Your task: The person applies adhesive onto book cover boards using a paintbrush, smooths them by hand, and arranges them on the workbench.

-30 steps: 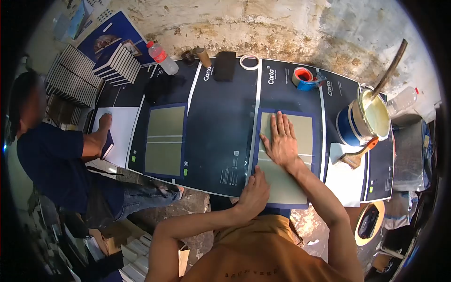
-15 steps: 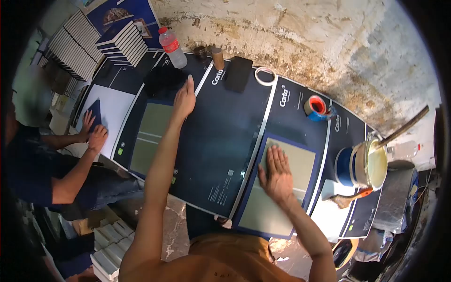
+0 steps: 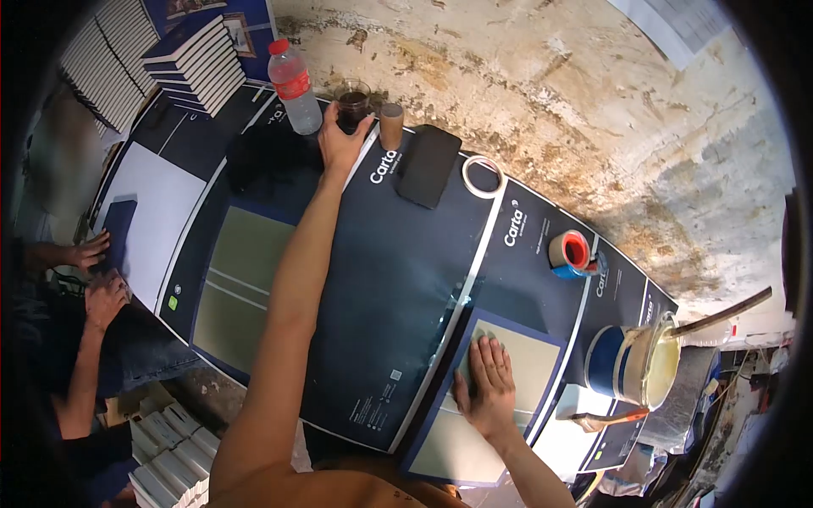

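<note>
My left hand (image 3: 342,146) reaches to the back of the table, thumb and fingers spread to either side of a glass of dark drink (image 3: 352,100). Beside the glass stand a water bottle with a red cap (image 3: 295,89) and a brown cylinder (image 3: 391,127). Flat on a book cover (image 3: 461,440), grey boards on a dark blue sheet, lies my right hand (image 3: 489,385) with its fingers stretched out. A second book cover (image 3: 229,275) lies left of my left forearm, and a dark fuzzy bundle (image 3: 269,157) sits near its top.
At the back are a black rectangular block (image 3: 429,167), a tape roll (image 3: 467,178) and a red-cored roll (image 3: 571,250). A glue bucket (image 3: 631,364) and a brush (image 3: 605,419) are at right. Another person's hands (image 3: 102,292) work at far left, near stacked books (image 3: 199,68).
My left hand has moved from over the table back to the glass, its thumb and fingers now beside it. My right hand stays flat on the cover. The view has shifted.
</note>
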Tool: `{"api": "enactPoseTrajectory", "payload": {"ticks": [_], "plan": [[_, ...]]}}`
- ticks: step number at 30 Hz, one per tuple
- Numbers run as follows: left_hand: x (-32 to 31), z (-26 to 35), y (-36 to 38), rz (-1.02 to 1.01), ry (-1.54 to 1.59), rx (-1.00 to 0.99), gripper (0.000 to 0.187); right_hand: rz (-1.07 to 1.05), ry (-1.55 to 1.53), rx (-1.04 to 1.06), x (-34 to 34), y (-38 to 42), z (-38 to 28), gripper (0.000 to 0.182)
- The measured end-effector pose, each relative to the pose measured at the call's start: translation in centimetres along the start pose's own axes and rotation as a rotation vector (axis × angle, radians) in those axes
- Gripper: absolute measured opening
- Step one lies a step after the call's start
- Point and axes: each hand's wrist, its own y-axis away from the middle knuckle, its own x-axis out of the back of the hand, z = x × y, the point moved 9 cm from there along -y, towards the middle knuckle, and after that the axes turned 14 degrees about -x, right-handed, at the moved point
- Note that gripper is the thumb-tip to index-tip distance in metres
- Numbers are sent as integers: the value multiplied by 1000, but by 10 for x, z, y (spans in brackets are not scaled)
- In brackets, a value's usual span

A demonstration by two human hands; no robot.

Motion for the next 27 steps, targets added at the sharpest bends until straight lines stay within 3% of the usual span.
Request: {"api": "enactPoseTrajectory", "payload": {"ticks": [2, 8, 11, 14, 20, 27], "plan": [[-7, -4, -5, -67, 5, 23, 76, -7, -7, -9, 3, -1, -1, 56], [-14, -11, -16, -20, -42, 70, 64, -18, 2, -14, 1, -1, 2, 55], [-22, -21, -17, -34, -53, 108, 70, 2, 2, 1, 1, 0, 3, 55], [-18, -21, -17, 1, -116, 73, 59, 3, 1, 1, 3, 0, 2, 54], [9, 11, -16, 10, -160, 19, 58, 31, -8, 14, 10, -1, -4, 51], [88, 100, -19, -39, -166, -25, 62, 106, -19, 59, 16, 9, -6, 50]]}}
